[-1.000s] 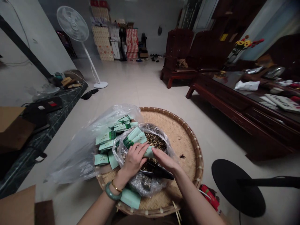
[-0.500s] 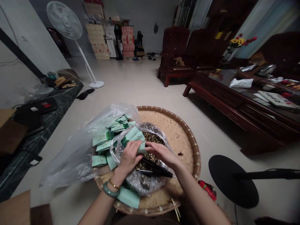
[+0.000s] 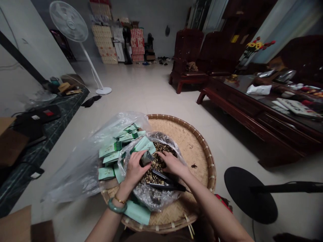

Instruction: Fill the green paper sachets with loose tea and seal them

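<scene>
My left hand (image 3: 136,169) is closed round a small light-green packet (image 3: 146,158), whose open mouth shows a grey inside. Just to its right, my right hand (image 3: 173,163) reaches down to the loose dried dark-and-yellow mix (image 3: 157,158), thumb and fingers apart. That mix lies in a clear plastic bag (image 3: 156,198). Across the bag rests a black hinged tool (image 3: 168,185) with two long arms, like a hair straightener. More green packets (image 3: 111,156) are piled left of my left hand, some lying on the near side of the bag's contents.
Everything sits on a round woven bamboo tray (image 3: 199,148). A large clear plastic bag (image 3: 78,171) spreads over its left side. On the floor stand a black round base (image 3: 249,195) at right and a white fan (image 3: 102,90) farther off. A dark wooden table (image 3: 252,111) is at right.
The packet in my left hand has tipped so its open mouth shows. My right hand has come away from the packet and lowered to the mix.
</scene>
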The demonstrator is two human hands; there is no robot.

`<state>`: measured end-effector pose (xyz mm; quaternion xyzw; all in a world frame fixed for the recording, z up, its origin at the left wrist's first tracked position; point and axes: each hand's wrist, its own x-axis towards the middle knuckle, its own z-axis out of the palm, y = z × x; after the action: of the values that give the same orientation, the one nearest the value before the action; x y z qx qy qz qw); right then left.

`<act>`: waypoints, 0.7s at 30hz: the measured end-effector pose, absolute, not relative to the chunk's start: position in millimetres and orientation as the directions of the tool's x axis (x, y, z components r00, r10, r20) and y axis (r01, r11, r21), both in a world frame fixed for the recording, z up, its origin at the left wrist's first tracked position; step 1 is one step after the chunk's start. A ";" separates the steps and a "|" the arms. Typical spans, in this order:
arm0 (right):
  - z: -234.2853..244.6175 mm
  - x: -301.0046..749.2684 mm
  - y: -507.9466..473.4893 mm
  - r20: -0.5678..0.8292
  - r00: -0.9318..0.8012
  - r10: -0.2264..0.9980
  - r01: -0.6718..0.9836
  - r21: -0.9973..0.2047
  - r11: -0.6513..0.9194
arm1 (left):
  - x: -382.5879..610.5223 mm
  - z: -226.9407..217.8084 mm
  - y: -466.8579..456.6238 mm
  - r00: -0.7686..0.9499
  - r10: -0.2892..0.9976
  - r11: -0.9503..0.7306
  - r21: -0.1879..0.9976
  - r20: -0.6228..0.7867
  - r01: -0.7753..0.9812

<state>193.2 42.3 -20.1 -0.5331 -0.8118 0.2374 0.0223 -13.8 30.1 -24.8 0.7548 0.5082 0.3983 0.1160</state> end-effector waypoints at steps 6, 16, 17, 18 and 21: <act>-16.4 180.4 54.0 -0.102 -0.604 0.790 0.748 -0.413 0.519 | -14.0 -26.0 29.9 0.143 0.863 -0.441 0.586 0.484 0.680; -9.0 212.2 53.2 -0.211 -0.491 0.845 0.860 -0.271 0.432 | -14.5 -28.1 31.1 0.158 0.856 -0.456 0.578 0.492 0.677; -8.3 212.9 51.5 -0.236 -0.475 0.848 0.872 -0.256 0.417 | -14.4 -28.2 31.2 0.156 0.856 -0.457 0.579 0.493 0.676; -8.4 212.1 49.9 -0.257 -0.462 0.849 0.881 -0.240 0.407 | -14.2 -28.2 31.3 0.155 0.855 -0.458 0.579 0.495 0.674; -13.5 203.4 48.4 -0.270 -0.437 0.858 0.895 -0.230 0.383 | -14.0 -28.5 31.8 0.156 0.853 -0.461 0.577 0.499 0.674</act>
<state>203.4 48.4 -13.5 -0.5280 -0.8298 0.1724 -0.0530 -14.0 31.8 -28.5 0.7522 0.5074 0.4056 0.1101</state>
